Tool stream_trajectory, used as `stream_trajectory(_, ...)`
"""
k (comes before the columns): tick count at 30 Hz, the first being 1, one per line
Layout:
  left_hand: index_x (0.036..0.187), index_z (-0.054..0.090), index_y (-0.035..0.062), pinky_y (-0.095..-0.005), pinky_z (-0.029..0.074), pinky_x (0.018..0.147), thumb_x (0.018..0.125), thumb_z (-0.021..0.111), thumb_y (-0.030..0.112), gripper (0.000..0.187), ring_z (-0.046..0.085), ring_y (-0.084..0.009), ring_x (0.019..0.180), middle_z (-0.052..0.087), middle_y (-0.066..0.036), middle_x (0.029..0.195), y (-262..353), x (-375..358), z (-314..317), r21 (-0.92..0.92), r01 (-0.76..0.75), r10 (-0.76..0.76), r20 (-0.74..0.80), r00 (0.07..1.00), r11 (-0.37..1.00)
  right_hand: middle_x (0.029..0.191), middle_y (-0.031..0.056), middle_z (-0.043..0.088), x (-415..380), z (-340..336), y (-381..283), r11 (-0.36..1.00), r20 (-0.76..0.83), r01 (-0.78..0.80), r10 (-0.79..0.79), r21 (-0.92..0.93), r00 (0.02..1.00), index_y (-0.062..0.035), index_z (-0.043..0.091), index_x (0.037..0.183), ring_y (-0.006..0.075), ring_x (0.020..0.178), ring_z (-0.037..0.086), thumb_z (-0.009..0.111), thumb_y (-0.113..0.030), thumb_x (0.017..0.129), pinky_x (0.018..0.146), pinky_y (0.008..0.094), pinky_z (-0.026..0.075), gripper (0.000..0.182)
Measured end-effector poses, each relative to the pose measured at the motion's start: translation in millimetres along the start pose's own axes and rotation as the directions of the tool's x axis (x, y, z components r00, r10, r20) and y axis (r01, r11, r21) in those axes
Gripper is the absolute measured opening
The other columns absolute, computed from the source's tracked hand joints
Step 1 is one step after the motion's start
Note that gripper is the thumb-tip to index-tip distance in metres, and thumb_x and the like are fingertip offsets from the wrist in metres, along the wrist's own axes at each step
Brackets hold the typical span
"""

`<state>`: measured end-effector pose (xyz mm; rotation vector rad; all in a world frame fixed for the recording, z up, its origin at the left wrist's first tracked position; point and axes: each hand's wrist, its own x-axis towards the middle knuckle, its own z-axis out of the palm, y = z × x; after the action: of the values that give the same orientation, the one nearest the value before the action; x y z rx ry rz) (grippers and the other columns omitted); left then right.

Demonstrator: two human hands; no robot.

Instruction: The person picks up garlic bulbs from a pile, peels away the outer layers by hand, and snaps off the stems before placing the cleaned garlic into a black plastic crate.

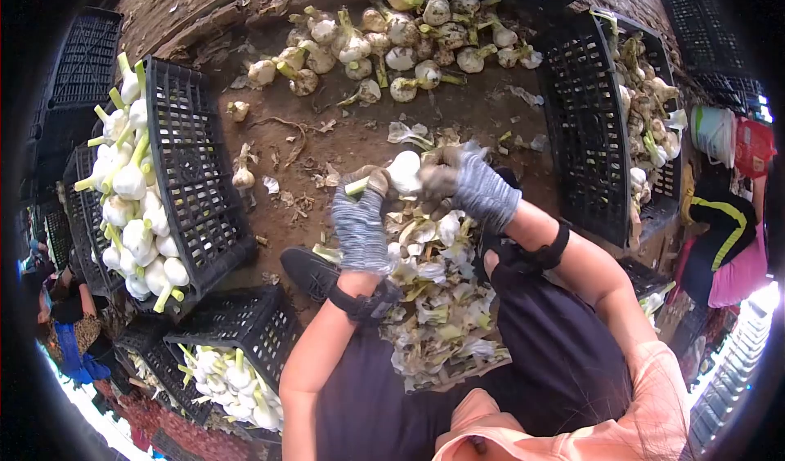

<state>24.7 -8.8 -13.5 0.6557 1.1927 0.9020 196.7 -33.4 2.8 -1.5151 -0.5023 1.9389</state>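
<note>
Garlic bulb [405,172] is grasped in both hands [360,224] [484,190] above peelings [446,318], black crates [196,167] [579,126] either side.

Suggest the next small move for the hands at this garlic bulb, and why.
I'd probably move the right hand aside while the left hand holds the stem. The garlic bulb's visible face looks white, like the bulbs in the crate on the left, but the right hand hides its right edge, which seems worth checking.
</note>
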Motion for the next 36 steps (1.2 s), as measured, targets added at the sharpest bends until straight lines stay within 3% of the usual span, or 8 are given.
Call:
stream_trajectory(2, 0.089, 0.059, 0.0064, -0.0199, 0.048, 0.053, 0.087, 0.060, 0.021, 0.015, 0.054, -0.0062, 0.062, 0.058, 0.001, 0.072, 2.4, -2.1, 0.5, -0.054, 0.055, -0.057, -0.027, 0.998, 0.997, 0.074, 0.0087, 0.060, 3.1, 6.4, 2.7, 0.978, -0.010, 0.142, -0.145, -0.156, 0.989, -0.0062, 0.053, 0.096, 0.0252, 0.069, 0.060, 0.069, -0.029, 0.076, 0.066, 0.0358, 0.051, 0.035)
stream_trajectory(5, 0.087, 0.061, 0.0090, -0.0183, 0.047, 0.049, 0.086, 0.061, 0.023, 0.014, 0.052, -0.0051, 0.057, 0.057, 0.002, 0.071, 8.4, 4.5, -11.3, -0.336, 0.284, -0.298, 0.011, 0.955, 0.898, 0.081, 0.0198, 0.061, 9.3, 5.6, 32.7, 0.439, 0.074, 0.247, -0.375, -0.864, 0.924, -0.0047, 0.054, 0.098, 0.0340, 0.076, 0.062, 0.058, -0.029, 0.083, 0.068, 0.0410, 0.048, 0.029)
stream_trajectory(10, 0.081, 0.059, 0.0122, -0.0167, 0.043, 0.046, 0.085, 0.062, 0.026, 0.014, 0.050, -0.0049, 0.053, 0.053, 0.005, 0.065, 19.5, 9.5, -23.7, -0.581, 0.511, -0.583, 0.076, 0.809, 0.633, 0.087, 0.0192, 0.062, 16.0, -16.6, 41.7, 0.371, 0.086, 0.228, -0.364, -0.900, 0.928, -0.0060, 0.059, 0.097, 0.0365, 0.082, 0.059, 0.048, -0.032, 0.087, 0.072, 0.0441, 0.046, 0.029)
stream_trajectory(19, 0.091, 0.056, 0.0029, -0.0222, 0.038, 0.045, 0.079, 0.064, 0.023, 0.025, 0.046, -0.0082, 0.047, 0.050, 0.000, 0.060, 117.2, -93.7, -97.1, 0.187, -0.003, 0.071, -0.359, 0.930, 0.982, 0.089, 0.0134, 0.064, 21.4, -2.6, 37.6, 0.577, -0.061, 0.304, -0.527, -0.758, 0.848, -0.0060, 0.062, 0.096, 0.0245, 0.081, 0.062, 0.061, -0.016, 0.081, 0.073, 0.0340, 0.048, 0.018)
stream_trajectory(24, 0.091, 0.054, 0.0062, -0.0202, 0.035, 0.046, 0.080, 0.065, 0.021, 0.022, 0.043, -0.0069, 0.046, 0.048, 0.002, 0.061, 137.8, -216.7, -181.2, 0.471, -0.159, 0.478, -0.703, 0.527, 0.867, 0.090, 0.0137, 0.063, 24.7, -14.8, 54.4, 0.541, -0.003, 0.331, -0.524, -0.773, 0.852, -0.0055, 0.063, 0.098, 0.0226, 0.081, 0.061, 0.063, -0.011, 0.079, 0.074, 0.0317, 0.048, 0.020)
stream_trajectory(28, 0.090, 0.056, 0.0093, -0.0182, 0.031, 0.042, 0.078, 0.067, 0.014, 0.017, 0.040, -0.0052, 0.048, 0.048, 0.004, 0.063, 131.9, -303.0, -241.6, 0.456, -0.100, 0.465, -0.882, 0.083, 0.884, 0.089, 0.0097, 0.061, 42.2, -32.0, 76.5, 0.672, -0.017, 0.254, -0.369, -0.695, 0.929, -0.0017, 0.062, 0.099, 0.0176, 0.076, 0.057, 0.058, -0.010, 0.083, 0.071, 0.0301, 0.047, 0.019)
stream_trajectory(33, 0.091, 0.059, 0.0092, -0.0196, 0.034, 0.039, 0.078, 0.067, 0.012, 0.016, 0.043, -0.0063, 0.048, 0.051, 0.002, 0.064, 73.1, -392.4, -344.7, 0.292, 0.071, 0.299, -0.943, -0.143, 0.954, 0.093, 0.0098, 0.062, 48.4, -36.3, 82.4, 0.507, 0.097, 0.306, -0.396, -0.806, 0.913, -0.0024, 0.062, 0.101, 0.0159, 0.078, 0.056, 0.058, -0.012, 0.084, 0.074, 0.0268, 0.045, 0.019)
stream_trajectory(36, 0.109, 0.054, 0.0061, -0.0245, 0.041, 0.042, 0.082, 0.058, 0.007, 0.028, 0.049, -0.0114, 0.050, 0.056, -0.003, 0.073, 44.8, -405.2, -369.1, 0.113, 0.106, 0.112, -0.994, 0.012, 0.988, 0.093, 0.0101, 0.062, 50.7, -37.5, 84.9, 0.341, 0.166, 0.367, -0.497, -0.865, 0.852, -0.0038, 0.061, 0.105, 0.0163, 0.079, 0.057, 0.058, -0.012, 0.085, 0.074, 0.0273, 0.045, 0.022)
